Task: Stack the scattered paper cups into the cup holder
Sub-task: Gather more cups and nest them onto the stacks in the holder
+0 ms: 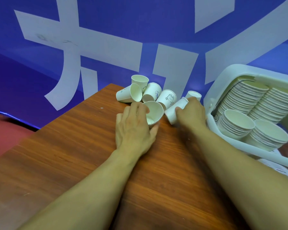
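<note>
Several white paper cups lie scattered at the far end of the wooden table (73,146). My left hand (133,128) grips one tipped cup (154,112), thumb beneath it and fingers over its rim. My right hand (190,112) holds another cup (175,110) lying on its side, bottom pointing away. Behind them sit an upright cup (140,80), a cup on its side (129,95), and a bear-print cup (167,97). The white cup holder (218,90) lies at the right with two long rows of nested cups (249,123) inside.
A blue wall banner with large white characters (90,47) stands right behind the table's far edge. A red floor (5,128) shows past the table's left edge. White patterned material (279,170) lies beneath the holder at the right.
</note>
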